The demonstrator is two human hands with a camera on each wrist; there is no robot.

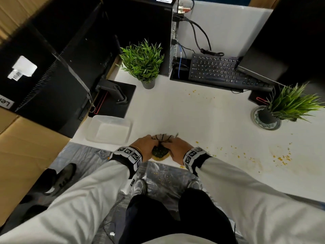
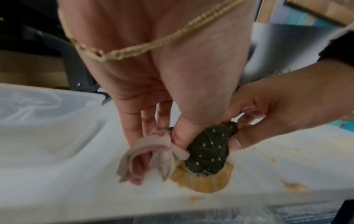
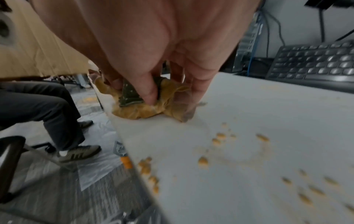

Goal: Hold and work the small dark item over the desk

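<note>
My left hand (image 2: 153, 106) and right hand (image 2: 272, 115) both pinch the dark green spotted cloth (image 2: 208, 150), bunched over a yellow-stained rag (image 2: 206, 180) at the counter's (image 1: 202, 117) near edge. I judge it soft, light, limp — best gathered by its folds. The monitor (image 1: 35, 71) at left reads "Le" — the rest is cut off.

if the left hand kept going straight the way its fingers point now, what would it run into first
The left hand points down at the white table, fingertips already among the pale folded cloth beside the dark spotted cloth. It would likely meet that pale cloth, then the table right beneath; depth is unclear.
</note>
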